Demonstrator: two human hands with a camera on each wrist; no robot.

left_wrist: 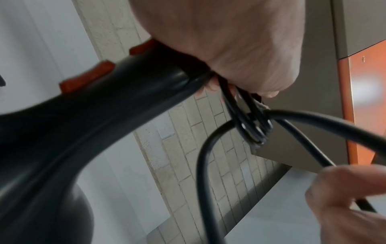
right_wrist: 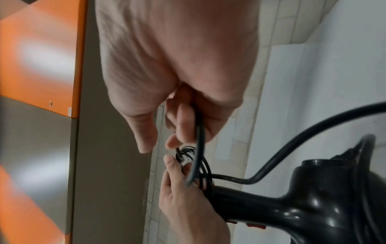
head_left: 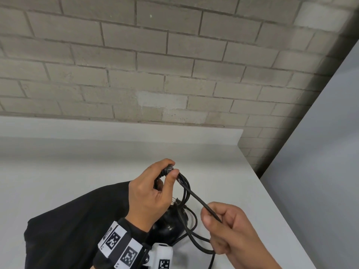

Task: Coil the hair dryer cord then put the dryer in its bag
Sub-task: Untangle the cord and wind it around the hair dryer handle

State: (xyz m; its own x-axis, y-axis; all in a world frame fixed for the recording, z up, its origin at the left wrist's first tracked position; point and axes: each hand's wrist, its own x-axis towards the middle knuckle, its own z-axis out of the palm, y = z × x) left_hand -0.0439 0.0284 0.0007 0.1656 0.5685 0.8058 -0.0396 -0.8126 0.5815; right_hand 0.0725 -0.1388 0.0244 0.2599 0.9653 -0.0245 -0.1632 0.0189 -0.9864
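Your left hand [head_left: 150, 195] grips the glossy black plastic hair dryer [right_wrist: 313, 208] handle plus loops; right hand [head_left: 231, 228] pinches the springy black rubber cord [head_left: 196, 199]. Keep pinching near the loops.

Pale brick wall [head_left: 155, 55], white table [head_left: 77, 162], orange panel [right_wrist: 41, 57].

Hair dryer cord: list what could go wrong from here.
1. The left hand pinches several cord loops at the handle end; a loose grip could let them spring apart.
2. The strand the right hand pulls may tug the hair dryer.
3. Slack by the black bag could tangle.
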